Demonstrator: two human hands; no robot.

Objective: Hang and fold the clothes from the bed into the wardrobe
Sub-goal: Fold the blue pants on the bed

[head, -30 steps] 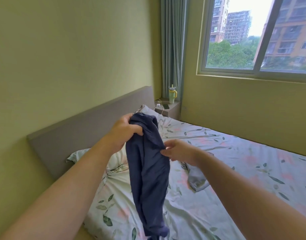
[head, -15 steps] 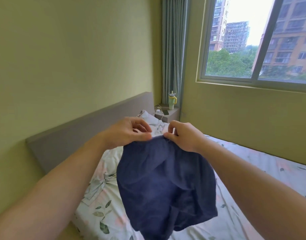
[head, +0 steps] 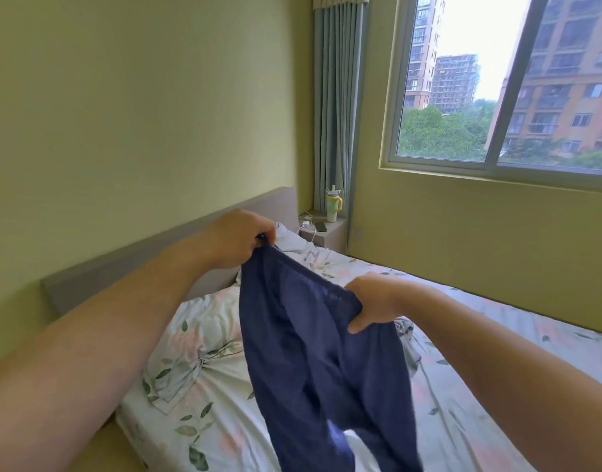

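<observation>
A dark navy garment (head: 320, 362), which looks like a pair of trousers, hangs spread out in the air above the bed (head: 497, 386). My left hand (head: 238, 241) pinches one upper corner of its waistband, held high near the headboard. The other end of the waistband is gripped by my right hand (head: 374, 301), lower and to the right. The legs hang down past the frame's lower edge. A grey garment (head: 403, 330) lies crumpled on the bed, mostly hidden behind my right hand and the navy cloth.
A floral pillow (head: 197, 338) lies against the grey headboard (head: 129, 267). A bedside table (head: 330, 233) in the corner carries a green cup (head: 333, 207), a phone and a charger. Curtain and window are behind. No wardrobe is in view.
My hands have moved apart along the waistband, the left going up and the right down to the right. The navy garment has spread from a bunch into a wide hanging shape.
</observation>
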